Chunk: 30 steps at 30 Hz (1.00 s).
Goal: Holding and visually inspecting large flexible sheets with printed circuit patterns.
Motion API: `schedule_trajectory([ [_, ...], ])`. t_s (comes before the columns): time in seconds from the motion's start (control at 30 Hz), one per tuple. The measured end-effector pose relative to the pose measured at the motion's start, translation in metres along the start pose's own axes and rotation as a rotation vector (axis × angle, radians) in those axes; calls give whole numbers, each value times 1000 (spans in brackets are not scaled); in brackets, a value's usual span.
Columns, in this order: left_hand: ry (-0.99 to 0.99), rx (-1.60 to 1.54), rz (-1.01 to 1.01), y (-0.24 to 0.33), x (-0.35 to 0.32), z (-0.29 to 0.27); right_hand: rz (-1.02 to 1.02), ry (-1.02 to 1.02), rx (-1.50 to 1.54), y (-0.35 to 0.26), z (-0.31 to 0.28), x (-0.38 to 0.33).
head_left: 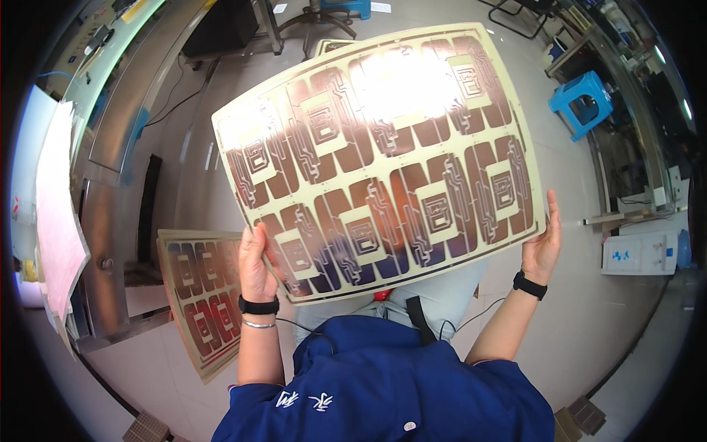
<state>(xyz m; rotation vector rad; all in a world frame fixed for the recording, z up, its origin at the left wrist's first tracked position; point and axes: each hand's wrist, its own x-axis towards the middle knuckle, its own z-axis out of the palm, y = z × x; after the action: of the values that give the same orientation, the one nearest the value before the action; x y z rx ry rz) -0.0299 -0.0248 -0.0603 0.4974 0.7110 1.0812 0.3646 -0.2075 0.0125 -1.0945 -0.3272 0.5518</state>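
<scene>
A large cream panel with rows of copper circuit patterns, a printed circuit board panel [401,166], is held up in front of my body, its left side lower than its right. My left hand [259,259] is closed on its lower left edge, and my right hand [542,239] grips the lower right corner, fingers partly behind it. Bright light glares off the upper part of the copper. Down at the left, another similar panel or stack of panels [202,302] leans at a slant, partly hidden behind my left hand and the held panel.
A steel-sided workbench [110,214] with papers [62,214] at its edge runs along my left. On the right stand a blue plastic stool [582,103] and a white box [639,254] near shelving. A wheeled chair base [318,18] is at the far side.
</scene>
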Motion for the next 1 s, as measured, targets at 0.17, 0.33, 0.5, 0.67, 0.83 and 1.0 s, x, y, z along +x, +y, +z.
schedule_trajectory([
  [0.17, 152, 4, 114, 6, 5, -1, 0, -67, -317, -7, 0, -2],
  [0.33, 128, 110, 121, 8, 6, -7, 35, -251, -421, -10, 8, 0],
  [0.5, 205, 353, 182, 9, 4, 1, 102, -275, -493, -4, 0, 1],
  [0.67, 206, 441, 198, 4, 7, -1, 121, -298, -500, -9, 3, -2],
  [0.83, 237, 447, 216, -1, 9, -4, 105, -310, -514, -11, 1, -2],
  [1.0, 243, 482, 239, -3, 10, 0, 118, -315, -488, -13, -5, 0],
])
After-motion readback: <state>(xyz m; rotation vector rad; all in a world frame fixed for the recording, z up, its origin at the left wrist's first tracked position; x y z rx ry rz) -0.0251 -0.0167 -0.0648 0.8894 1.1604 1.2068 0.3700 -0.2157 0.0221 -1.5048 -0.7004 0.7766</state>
